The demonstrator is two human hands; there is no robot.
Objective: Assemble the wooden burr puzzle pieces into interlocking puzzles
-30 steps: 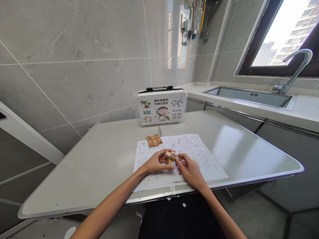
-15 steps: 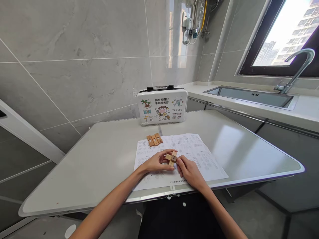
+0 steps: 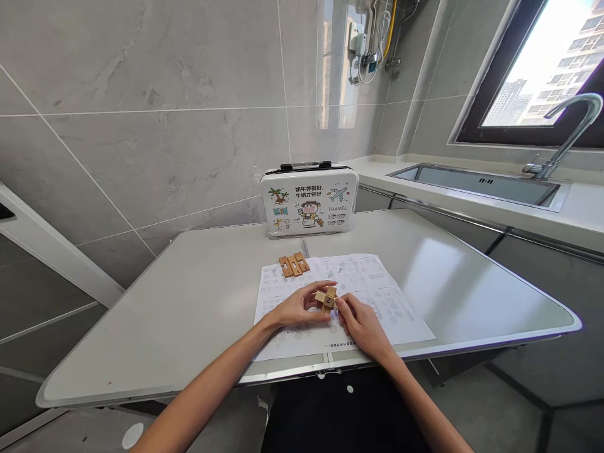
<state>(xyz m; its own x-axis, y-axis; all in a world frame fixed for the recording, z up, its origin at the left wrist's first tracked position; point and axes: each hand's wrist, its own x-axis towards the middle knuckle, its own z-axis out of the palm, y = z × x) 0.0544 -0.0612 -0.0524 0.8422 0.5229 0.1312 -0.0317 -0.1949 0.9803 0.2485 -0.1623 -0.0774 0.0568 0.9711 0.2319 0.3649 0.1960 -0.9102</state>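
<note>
"So, how does the person's left hand (image 3: 295, 307) stand?"

"Curled, thumb on the near side and fingers on the far side, its grip closed around the crossed wooden blocks (image 3: 326, 300). The right hand (image 3: 359, 321) meets them from the other side, thumb and finger pinching the right edge."

"And where are the blocks?"

"Between the two hands, over the printed sheet (image 3: 396, 318). One face shows a dark mark, perhaps a Z or a 2. Whether they touch the paper cannot be told."

"What could go wrong?"

"A block could slip loose, probably, if the hands pull unevenly or the left fingers slacken; the cross might then fall apart onto the sheet."

"Anything farther off?"

"Three flat wooden pieces (image 3: 294, 265) lie side by side across the sheet's far edge. A forearm dragging the paper over the surface (image 3: 189, 314) could shift them. Behind, the white case (image 3: 309, 201) stands upright near the wall (image 3: 202, 138), well apart from the hands and likely safe."
</note>
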